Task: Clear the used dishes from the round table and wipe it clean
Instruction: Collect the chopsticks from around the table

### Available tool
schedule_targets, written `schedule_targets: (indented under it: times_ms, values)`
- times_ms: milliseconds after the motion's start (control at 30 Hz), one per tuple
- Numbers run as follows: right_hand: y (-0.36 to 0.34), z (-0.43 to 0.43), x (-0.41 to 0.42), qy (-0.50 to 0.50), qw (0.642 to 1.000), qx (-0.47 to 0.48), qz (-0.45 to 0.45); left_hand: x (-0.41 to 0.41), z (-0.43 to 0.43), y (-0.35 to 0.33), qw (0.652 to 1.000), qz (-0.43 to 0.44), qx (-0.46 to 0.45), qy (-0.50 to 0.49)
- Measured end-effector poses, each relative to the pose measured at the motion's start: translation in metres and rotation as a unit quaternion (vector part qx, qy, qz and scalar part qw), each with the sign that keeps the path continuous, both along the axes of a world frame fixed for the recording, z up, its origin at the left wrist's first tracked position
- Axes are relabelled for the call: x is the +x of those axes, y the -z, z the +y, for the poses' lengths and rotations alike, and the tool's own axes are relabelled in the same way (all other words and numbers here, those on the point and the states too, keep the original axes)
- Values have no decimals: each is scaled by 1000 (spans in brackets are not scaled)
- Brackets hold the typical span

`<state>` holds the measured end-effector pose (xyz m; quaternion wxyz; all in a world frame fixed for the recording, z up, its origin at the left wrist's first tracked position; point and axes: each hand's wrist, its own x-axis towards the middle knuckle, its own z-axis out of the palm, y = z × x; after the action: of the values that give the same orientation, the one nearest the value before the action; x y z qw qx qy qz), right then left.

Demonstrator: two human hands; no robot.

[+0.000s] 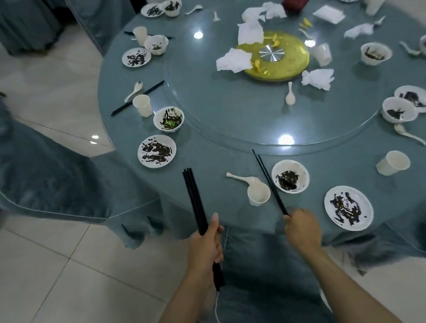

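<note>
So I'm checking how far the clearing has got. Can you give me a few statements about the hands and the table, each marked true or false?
1. The left hand holds a bundle of black chopsticks. True.
2. The right hand holds nothing. False: it grips the near end of a pair of chopsticks.
3. Crumpled napkins lie on the glass turntable. True.
4. All the plates are stacked in one pile. False: the dirty plates lie apart, each at its own place.
</note>
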<state>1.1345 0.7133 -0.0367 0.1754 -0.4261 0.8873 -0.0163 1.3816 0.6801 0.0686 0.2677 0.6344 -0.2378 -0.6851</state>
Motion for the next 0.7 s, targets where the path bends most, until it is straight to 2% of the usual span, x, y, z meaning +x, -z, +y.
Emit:
schedule_targets:
  times_ms: [133, 267, 400, 533, 700]
  values:
    - [-38, 5, 21, 50, 997, -57, 8, 35, -14, -7, 999, 48, -10, 21]
    - [-80, -3, 63, 36, 991, -130, -19, 73, -26, -15, 994, 101, -2, 47]
    - [-110, -18, 136, -22, 977, -132, -167, 110, -37, -23, 990, 135, -10, 35]
    - [-128, -30, 207, -71, 936, -104, -330, 140, -45, -28, 985, 164, -43, -10]
    - [-134, -48, 270, -117, 901, -51, -415, 181, -69, -23, 975, 172, -49, -131]
